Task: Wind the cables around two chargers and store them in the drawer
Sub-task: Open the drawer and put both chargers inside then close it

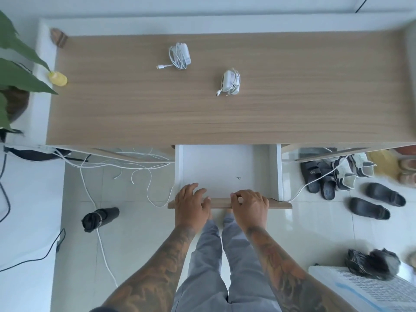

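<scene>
Resting on the front of the open drawer (227, 202), the left hand (192, 204) is spread, the right hand (249, 207) curled over it; both wound chargers (180, 55) (231, 82) lie on the desk (292, 97), where loose cable ends could unwind when lifted.

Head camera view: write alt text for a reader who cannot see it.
Both hands, the left hand and the right hand, rest on the wooden front edge of an open white drawer under a light wooden desk. Two white chargers with cables wound around them, one to the left and one to the right, lie apart on the desktop. The drawer holds only a small metal pin.
</scene>
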